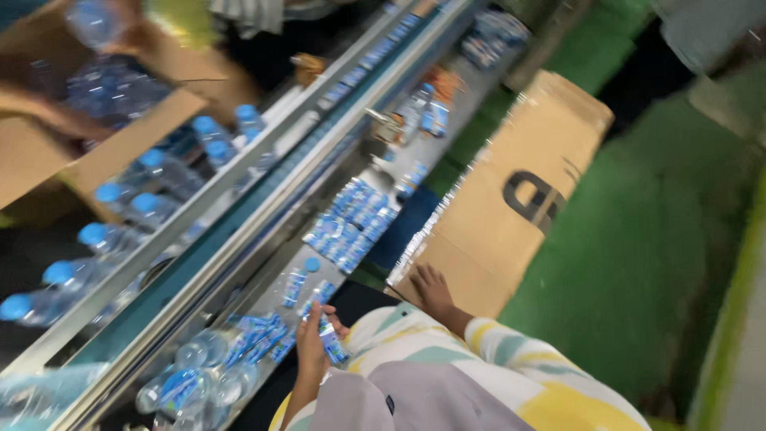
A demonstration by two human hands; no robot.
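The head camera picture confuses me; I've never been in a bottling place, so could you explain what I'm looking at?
The camera sits on a person's head and looks down at their own two hands. The left hand holds a small blue-and-white label at the edge of a long metal bench. The right hand rests on a flattened brown cardboard box beside a green floor. Loose labels lie in heaps on the bench, with clear empty bottles nearer the camera. Beyond a rail, blue-capped water bottles stand in a row. The picture is blurred, so finer detail is unclear.
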